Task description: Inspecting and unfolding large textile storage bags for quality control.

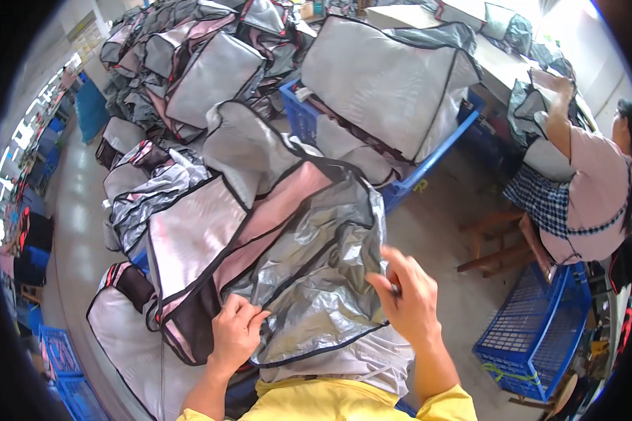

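Silver bag point(323, 274) with black trim lies spread before the person's yellow shirt point(330, 401). The left hand point(237, 328), fingers curled in, pinches its left side; the right hand point(411, 291), half closed, is at its right edge, and I cannot tell whether it grips anything. Beyond, a blue crate point(298, 117) holds large grey bags point(393, 81) rising above its rim. A slatted blue basket point(534, 333) stands near a co-worker point(597, 193).
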### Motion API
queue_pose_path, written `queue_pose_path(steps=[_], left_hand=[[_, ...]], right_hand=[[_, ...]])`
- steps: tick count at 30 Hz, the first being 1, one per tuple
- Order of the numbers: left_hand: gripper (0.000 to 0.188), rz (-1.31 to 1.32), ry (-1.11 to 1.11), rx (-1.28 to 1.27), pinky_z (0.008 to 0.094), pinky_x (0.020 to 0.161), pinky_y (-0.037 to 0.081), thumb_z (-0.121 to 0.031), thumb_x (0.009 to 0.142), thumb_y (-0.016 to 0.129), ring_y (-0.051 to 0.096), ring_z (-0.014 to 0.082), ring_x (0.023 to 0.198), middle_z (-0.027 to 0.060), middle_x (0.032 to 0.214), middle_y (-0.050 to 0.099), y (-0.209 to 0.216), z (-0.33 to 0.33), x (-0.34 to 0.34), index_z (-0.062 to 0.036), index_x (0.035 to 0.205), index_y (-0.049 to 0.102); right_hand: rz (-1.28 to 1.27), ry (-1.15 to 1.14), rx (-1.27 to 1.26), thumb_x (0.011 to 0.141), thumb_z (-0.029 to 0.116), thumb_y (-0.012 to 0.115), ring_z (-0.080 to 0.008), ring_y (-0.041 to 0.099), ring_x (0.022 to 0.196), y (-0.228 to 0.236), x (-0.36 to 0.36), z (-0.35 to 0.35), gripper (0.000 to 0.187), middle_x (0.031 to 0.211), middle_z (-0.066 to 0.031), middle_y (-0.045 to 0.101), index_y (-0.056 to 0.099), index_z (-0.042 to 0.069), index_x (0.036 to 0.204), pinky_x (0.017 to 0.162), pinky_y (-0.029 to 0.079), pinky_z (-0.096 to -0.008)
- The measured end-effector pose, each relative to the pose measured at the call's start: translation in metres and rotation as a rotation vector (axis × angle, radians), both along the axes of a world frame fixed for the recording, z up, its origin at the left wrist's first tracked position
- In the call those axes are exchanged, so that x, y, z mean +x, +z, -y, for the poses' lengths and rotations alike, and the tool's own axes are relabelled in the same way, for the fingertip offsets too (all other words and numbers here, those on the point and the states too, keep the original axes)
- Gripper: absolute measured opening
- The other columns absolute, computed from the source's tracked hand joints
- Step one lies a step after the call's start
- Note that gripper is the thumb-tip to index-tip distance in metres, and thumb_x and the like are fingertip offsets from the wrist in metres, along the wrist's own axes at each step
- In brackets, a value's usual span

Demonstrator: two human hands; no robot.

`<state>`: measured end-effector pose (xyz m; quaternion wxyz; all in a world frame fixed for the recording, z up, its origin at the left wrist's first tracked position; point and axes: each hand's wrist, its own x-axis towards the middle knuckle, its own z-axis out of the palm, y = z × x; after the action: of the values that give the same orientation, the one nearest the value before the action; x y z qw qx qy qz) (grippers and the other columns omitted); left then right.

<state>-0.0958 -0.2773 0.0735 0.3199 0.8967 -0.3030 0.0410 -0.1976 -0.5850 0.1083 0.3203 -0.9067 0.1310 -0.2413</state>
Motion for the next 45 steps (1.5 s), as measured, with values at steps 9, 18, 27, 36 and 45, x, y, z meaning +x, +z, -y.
queue_pose_path(steps=[9,18,27,36,45], left_hand=[[0.016,0.229,-0.123,-0.131,0.0354,0.055,0.050,-0.010,0.080,0.082,0.063,0.0220,0.068,0.0049,0.084,0.059,-0.002,-0.035,-0.026,-0.0072,0.089,0.069],[0.025,0.525,0.174,0.425,0.0390,0.087,0.054,-0.017,0.088,0.072,0.065,0.0308,0.115,0.0085,0.118,0.067,0.012,-0.056,0.003,-0.0170,0.112,0.076],[0.019,-0.502,0.271,0.091,0.0273,0.077,0.053,-0.011,0.097,0.071,0.061,0.0043,0.085,0.0051,0.089,0.077,0.031,-0.183,0.153,0.0022,0.110,0.076],[0.035,-0.799,0.001,0.073,0.0300,0.075,0.054,-0.028,0.096,0.072,0.065,0.0086,0.081,0.0050,0.092,0.079,0.024,-0.195,0.178,0.0000,0.116,0.077],[0.029,-0.541,-0.120,0.304,0.0389,0.075,0.054,-0.023,0.097,0.070,0.064,0.0136,0.081,0.0162,0.088,0.076,0.008,-0.205,0.179,0.0036,0.108,0.075]], right_hand=[[-0.143,0.049,0.043,0.081,-0.012,0.063,-0.0176,0.063,0.080,-0.028,0.060,0.073,0.029,0.089,-0.0119,0.067,0.072,0.003,0.103,0.072,0.050,-0.0304],[-0.071,0.105,0.101,0.092,-0.003,0.064,-0.0142,0.039,0.071,-0.081,0.010,0.095,0.012,0.085,-0.0032,0.044,0.065,-0.003,0.103,0.063,0.031,-0.0286],[-0.149,0.123,0.139,0.095,-0.006,0.064,-0.0120,0.044,0.079,-0.162,-0.015,0.142,0.015,0.088,-0.0001,0.050,0.061,-0.003,0.110,0.071,0.037,-0.0249],[-0.070,0.030,0.239,0.101,0.002,0.065,-0.0074,0.034,0.076,-0.172,-0.010,0.139,0.011,0.082,0.0073,0.034,0.055,0.004,0.095,0.067,0.028,-0.0235],[-0.064,0.003,0.156,0.084,-0.014,0.059,-0.0133,0.054,0.079,-0.142,-0.007,0.105,0.020,0.084,-0.0040,0.059,0.068,-0.003,0.098,0.071,0.045,-0.0265]])
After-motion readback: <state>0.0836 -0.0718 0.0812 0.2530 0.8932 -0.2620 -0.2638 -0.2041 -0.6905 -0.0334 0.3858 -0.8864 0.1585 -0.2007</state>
